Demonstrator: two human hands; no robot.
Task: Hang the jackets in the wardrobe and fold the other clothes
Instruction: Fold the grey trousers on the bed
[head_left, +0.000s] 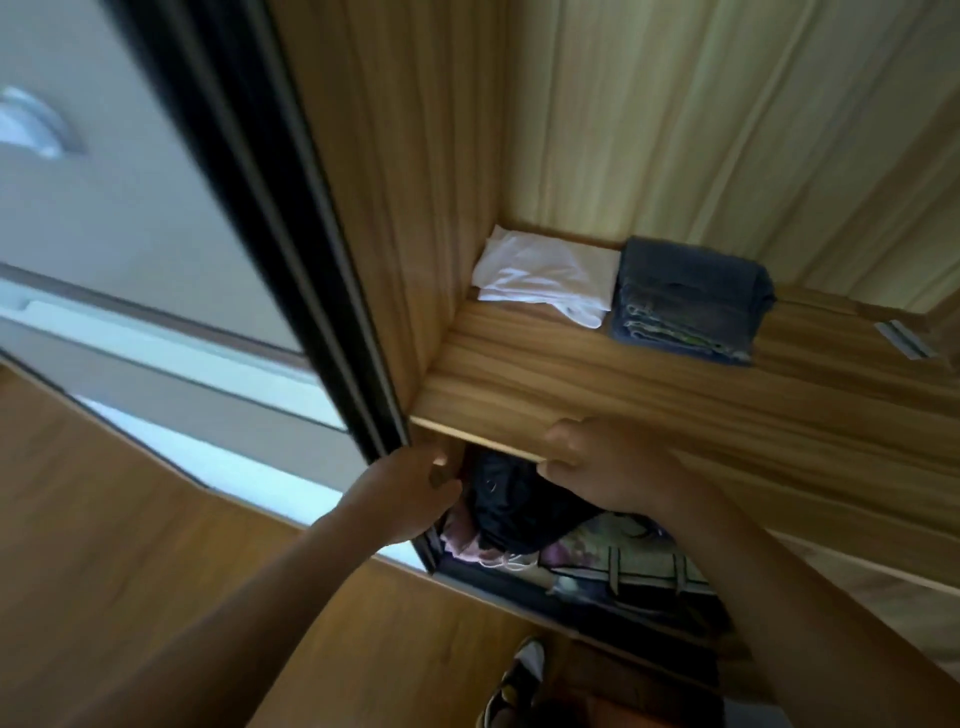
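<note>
The left hand (410, 491) and right hand (602, 467) curl under the shelf (623, 395) edge, and whether they grip anything cannot be told. The dark jacket (519, 504) between them should probably hang level before release.

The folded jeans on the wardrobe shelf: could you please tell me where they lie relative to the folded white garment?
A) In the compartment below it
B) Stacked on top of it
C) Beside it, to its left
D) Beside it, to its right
D: the folded jeans lie on the shelf just to the right of the folded white garment, side by side, with neither on top of the other.
</note>
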